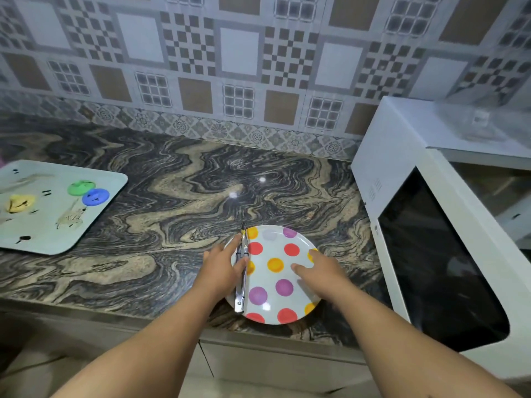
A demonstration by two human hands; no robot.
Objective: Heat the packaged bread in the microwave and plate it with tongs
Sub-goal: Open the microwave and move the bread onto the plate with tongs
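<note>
A white plate [273,255] with coloured polka dots sits at the counter's front edge. Metal tongs [240,285] lie along the plate's left side, closed, tips pointing away from me. My left hand [222,264] rests against the tongs, thumb over them and fingers spread on the plate's left rim. My right hand [323,272] lies flat on the plate's right part, fingers apart. The white microwave [431,254] stands to the right with its dark door shut. No bread is in view.
A pale tray [54,208] with coloured blotches lies on the marbled counter [172,202] at the left. A clear plastic container [477,122] sits on top of the microwave. Patterned wall tiles run behind the counter.
</note>
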